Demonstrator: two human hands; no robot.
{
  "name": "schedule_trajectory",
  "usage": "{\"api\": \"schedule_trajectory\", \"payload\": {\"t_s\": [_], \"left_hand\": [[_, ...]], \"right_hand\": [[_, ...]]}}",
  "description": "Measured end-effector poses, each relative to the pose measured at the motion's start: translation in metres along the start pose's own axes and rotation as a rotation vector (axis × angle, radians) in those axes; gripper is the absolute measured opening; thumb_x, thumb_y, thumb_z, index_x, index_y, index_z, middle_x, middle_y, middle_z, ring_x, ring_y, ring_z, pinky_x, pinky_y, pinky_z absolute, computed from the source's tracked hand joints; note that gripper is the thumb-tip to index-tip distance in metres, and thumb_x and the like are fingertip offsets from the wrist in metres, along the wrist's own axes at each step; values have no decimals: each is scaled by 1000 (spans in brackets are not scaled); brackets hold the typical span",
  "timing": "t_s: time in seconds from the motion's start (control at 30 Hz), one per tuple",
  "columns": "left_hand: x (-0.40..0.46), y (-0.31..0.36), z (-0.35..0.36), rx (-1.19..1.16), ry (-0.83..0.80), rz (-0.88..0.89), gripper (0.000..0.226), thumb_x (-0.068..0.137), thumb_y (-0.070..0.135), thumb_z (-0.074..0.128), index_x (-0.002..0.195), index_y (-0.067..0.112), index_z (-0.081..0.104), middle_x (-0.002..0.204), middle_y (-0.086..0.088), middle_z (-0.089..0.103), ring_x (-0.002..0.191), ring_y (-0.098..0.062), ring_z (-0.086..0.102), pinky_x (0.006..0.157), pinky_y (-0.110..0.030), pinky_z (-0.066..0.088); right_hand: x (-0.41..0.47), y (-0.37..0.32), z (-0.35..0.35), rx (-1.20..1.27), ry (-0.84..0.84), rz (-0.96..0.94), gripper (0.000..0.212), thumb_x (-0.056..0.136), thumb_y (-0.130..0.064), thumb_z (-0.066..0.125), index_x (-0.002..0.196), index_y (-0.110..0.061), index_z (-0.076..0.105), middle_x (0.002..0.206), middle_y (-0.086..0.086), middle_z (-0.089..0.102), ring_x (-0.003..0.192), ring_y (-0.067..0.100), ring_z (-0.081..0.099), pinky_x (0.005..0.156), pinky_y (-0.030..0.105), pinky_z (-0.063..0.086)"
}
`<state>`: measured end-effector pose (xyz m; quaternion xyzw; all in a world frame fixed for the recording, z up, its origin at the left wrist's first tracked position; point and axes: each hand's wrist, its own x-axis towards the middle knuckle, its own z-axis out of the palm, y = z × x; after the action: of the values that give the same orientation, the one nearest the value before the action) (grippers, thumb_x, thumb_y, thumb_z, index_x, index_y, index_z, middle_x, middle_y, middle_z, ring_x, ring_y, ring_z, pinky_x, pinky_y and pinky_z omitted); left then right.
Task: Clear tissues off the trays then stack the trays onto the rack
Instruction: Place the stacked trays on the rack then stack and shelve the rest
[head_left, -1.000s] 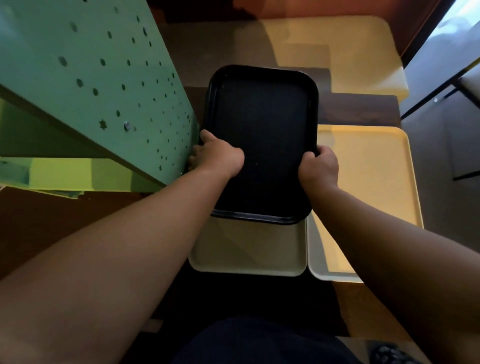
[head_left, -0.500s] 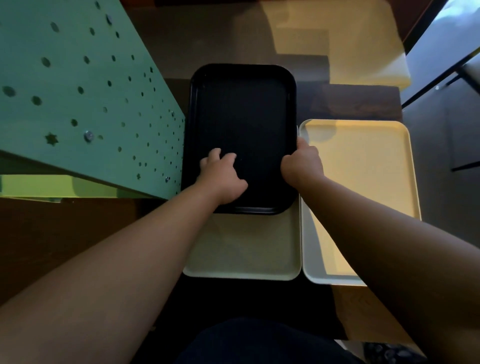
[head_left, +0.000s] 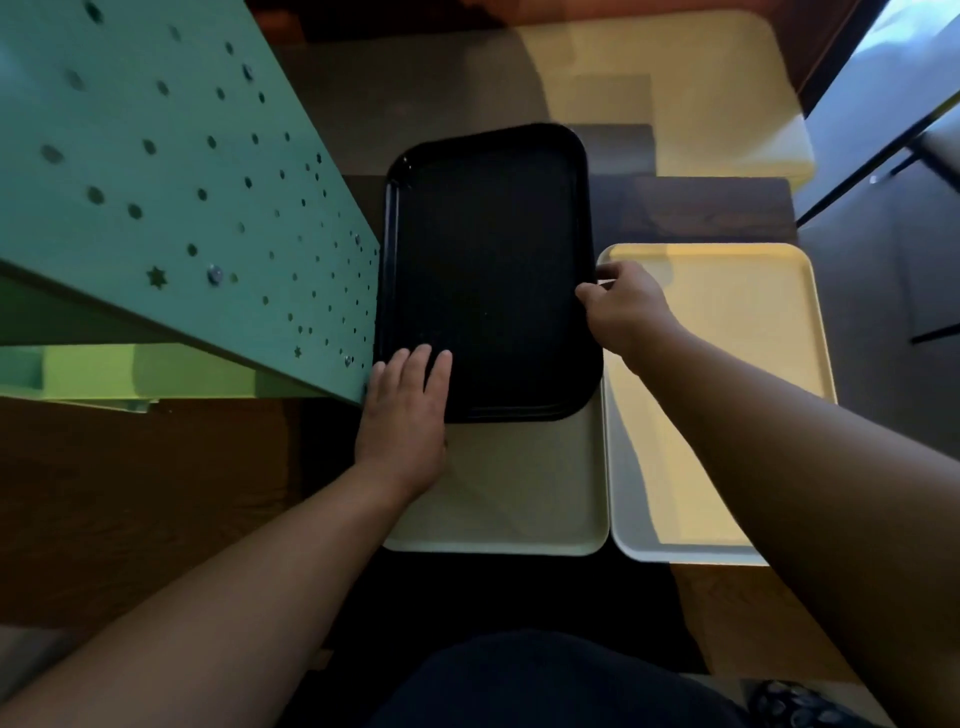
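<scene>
A black tray (head_left: 488, 260) lies over the far part of a cream tray (head_left: 519, 493) in the middle of the view. My right hand (head_left: 626, 309) grips the black tray's right rim. Flat on that tray's near left corner rests my left hand (head_left: 408, 410), fingers spread and holding nothing. A second cream tray (head_left: 727, 322) lies to the right, next to the first. The green perforated rack (head_left: 156, 197) stands at the left, touching the black tray's left edge. No tissues show on any tray.
The trays rest on a dark wooden surface (head_left: 130, 493). A pale cushioned seat (head_left: 675, 78) sits beyond it at the top. Black metal furniture legs (head_left: 883, 145) stand at the far right. My dark-clothed lap (head_left: 545, 680) fills the bottom.
The black tray slid away from me and left against the rack. My left hand let go of its rim and now lies flat on its near corner. My right hand keeps hold of the right rim.
</scene>
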<state>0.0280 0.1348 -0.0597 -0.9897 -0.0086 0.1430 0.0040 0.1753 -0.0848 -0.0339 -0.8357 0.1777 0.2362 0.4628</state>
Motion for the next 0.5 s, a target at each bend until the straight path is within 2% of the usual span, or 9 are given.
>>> {"api": "schedule_trajectory", "payload": {"t_s": [0.07, 0.13, 0.17, 0.2, 0.27, 0.33, 0.4, 0.43, 0.5], "left_hand": [[-7, -3, -6, -48, 136, -13, 78, 80, 11, 67, 149, 17, 32, 153, -11, 34, 141, -31, 29, 121, -48, 21], [-5, -4, -18, -133, 315, 4, 45, 77, 2, 66, 120, 12, 55, 122, -12, 55, 114, -31, 49, 110, -52, 37], [-3, -5, -25, -170, 392, 24, 31, 76, -4, 63, 102, 11, 57, 102, -10, 56, 96, -29, 52, 104, -54, 42], [0, -5, -32, -183, 451, 47, 26, 73, -9, 60, 88, 12, 55, 87, -7, 50, 82, -27, 48, 98, -56, 45], [4, -4, -45, -174, 508, 89, 30, 66, -16, 57, 76, 13, 52, 76, -5, 45, 71, -26, 42, 90, -54, 48], [6, -1, -55, -169, 530, 103, 31, 61, -16, 59, 72, 12, 52, 74, -8, 47, 68, -28, 44, 79, -46, 47], [9, 3, -66, -174, 524, 98, 30, 59, -13, 62, 71, 12, 53, 74, -9, 49, 67, -29, 45, 70, -37, 39], [10, 5, -72, -179, 522, 92, 29, 59, -10, 66, 71, 12, 52, 75, -9, 49, 66, -28, 45, 67, -33, 34], [12, 8, -81, -212, 531, 85, 28, 61, -4, 71, 71, 14, 52, 76, -7, 49, 66, -28, 45, 66, -30, 27]], "right_hand": [[-3, -8, -9, 50, -5, 12, 38, 100, -31, 62, 134, -13, 61, 117, 6, 68, 105, 25, 68, 93, 46, 60], [-6, -11, -17, 86, -9, 36, 29, 102, -30, 61, 124, -11, 67, 109, 8, 71, 97, 24, 71, 81, 39, 62], [-8, -12, -20, 105, 0, 47, 26, 102, -29, 61, 118, -10, 69, 106, 9, 72, 92, 23, 72, 72, 35, 62], [-9, -12, -24, 126, 12, 64, 24, 101, -28, 62, 114, -9, 70, 102, 10, 73, 87, 23, 73, 64, 32, 60], [-13, -14, -31, 162, 25, 100, 18, 101, -26, 64, 104, -9, 71, 96, 10, 74, 78, 20, 73, 56, 29, 57], [-17, -17, -39, 234, 23, 130, 17, 100, -24, 64, 99, -7, 68, 95, 12, 72, 73, 22, 71, 51, 29, 57], [-22, -21, -47, 293, -2, 104, 29, 98, -30, 64, 112, -5, 66, 104, 14, 70, 83, 29, 72, 59, 33, 62], [-27, -23, -51, 263, 2, 59, 43, 96, -37, 65, 125, -5, 63, 116, 15, 70, 97, 31, 72, 73, 39, 63], [-45, -28, -58, 155, 35, -112, 70, 92, -47, 66, 149, -13, 44, 138, 10, 60, 121, 30, 62, 96, 46, 56]]}}
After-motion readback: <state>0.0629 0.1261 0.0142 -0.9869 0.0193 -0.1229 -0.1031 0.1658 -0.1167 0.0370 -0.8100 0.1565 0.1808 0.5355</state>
